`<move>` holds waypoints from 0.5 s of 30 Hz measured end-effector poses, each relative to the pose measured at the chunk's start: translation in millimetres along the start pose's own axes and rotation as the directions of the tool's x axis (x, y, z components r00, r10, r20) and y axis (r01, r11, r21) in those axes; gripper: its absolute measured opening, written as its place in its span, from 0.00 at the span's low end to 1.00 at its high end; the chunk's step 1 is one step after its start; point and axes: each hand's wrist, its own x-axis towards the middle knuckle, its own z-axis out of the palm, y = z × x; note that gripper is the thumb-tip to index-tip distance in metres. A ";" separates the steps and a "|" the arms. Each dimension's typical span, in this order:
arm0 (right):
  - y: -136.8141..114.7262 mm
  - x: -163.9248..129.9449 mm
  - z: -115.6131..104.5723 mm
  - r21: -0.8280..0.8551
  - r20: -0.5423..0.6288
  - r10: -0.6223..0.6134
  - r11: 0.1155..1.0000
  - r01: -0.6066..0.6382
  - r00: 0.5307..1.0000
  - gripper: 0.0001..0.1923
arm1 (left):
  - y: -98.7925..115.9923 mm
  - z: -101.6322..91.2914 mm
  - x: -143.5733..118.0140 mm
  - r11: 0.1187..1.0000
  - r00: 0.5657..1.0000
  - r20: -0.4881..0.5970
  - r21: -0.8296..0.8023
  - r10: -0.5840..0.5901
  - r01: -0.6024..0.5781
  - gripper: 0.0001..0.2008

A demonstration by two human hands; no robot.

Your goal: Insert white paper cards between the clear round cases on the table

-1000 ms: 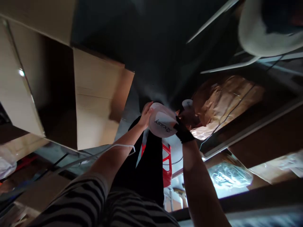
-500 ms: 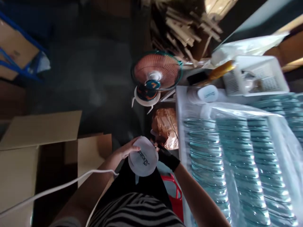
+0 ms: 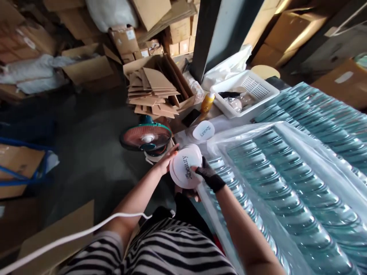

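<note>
A stack of round white discs (image 3: 179, 170) with dark cursive lettering on top is held between my two hands above my lap, at the table's edge. My left hand (image 3: 166, 162) presses against the left edge of the stack, its fingers partly hidden behind it. On the other side, my right hand (image 3: 208, 173), in a black fingerless mesh glove, grips the stack with the thumb on the printed face and fingers underneath. A similar round white stack (image 3: 204, 130) with the same lettering lies on the table just beyond.
Rows of stacked clear bluish plastic pieces (image 3: 275, 164) cover the table at right, partly under plastic film. Farther back are a white basket (image 3: 243, 111), a yellow bottle (image 3: 207, 102) and a dark phone-like slab (image 3: 191, 117). A fan (image 3: 146, 138) and flattened cardboard (image 3: 151, 89) stand ahead.
My view has swung to the right. Both hands have carried the disc stack forward and up, from over my lap to the table's edge. My right thumb now lies on its top.
</note>
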 end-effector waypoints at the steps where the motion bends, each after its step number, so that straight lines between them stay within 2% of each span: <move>1: -11.4 14.8 -18.1 -0.074 0.055 -0.016 0.997 0.020 0.998 0.47 | 3.9 6.2 9.1 0.999 0.999 0.036 0.028 -0.029 0.028 0.46; 3: -32.5 39.8 -49.3 -0.141 0.125 0.033 0.990 -0.015 0.992 0.53 | 7.0 17.8 23.5 0.998 0.996 0.061 0.037 -0.059 0.057 0.45; 4: -41.2 49.0 -60.7 -0.118 0.127 0.067 0.992 -0.052 0.990 0.55 | 6.6 23.8 29.6 0.999 0.998 0.050 0.002 -0.046 0.046 0.43; 6: -53.1 59.8 -73.0 0.042 0.039 0.098 0.994 -0.100 0.994 0.53 | 3.6 37.4 42.0 0.992 1.000 -0.001 -0.126 0.007 -0.007 0.36; 9: -55.7 62.8 -67.1 0.286 -0.122 0.039 0.958 -0.003 0.992 0.42 | -1.0 64.1 63.1 0.950 0.984 -0.157 -0.284 0.088 -0.130 0.30; 12: -53.5 68.6 -55.6 0.278 -0.315 0.019 0.958 0.073 0.949 0.38 | -5.0 96.2 80.7 0.910 0.922 -0.337 -0.292 0.189 -0.294 0.33; 14: -59.8 81.9 -62.1 0.244 -0.423 0.056 0.968 0.054 0.904 0.36 | -9.0 115.6 86.9 0.900 0.891 -0.407 -0.282 0.201 -0.332 0.35; 15: -65.8 91.6 -71.4 0.225 -0.436 0.063 0.974 0.041 0.898 0.35 | -11.6 123.2 88.8 0.901 0.886 -0.425 -0.284 0.187 -0.327 0.35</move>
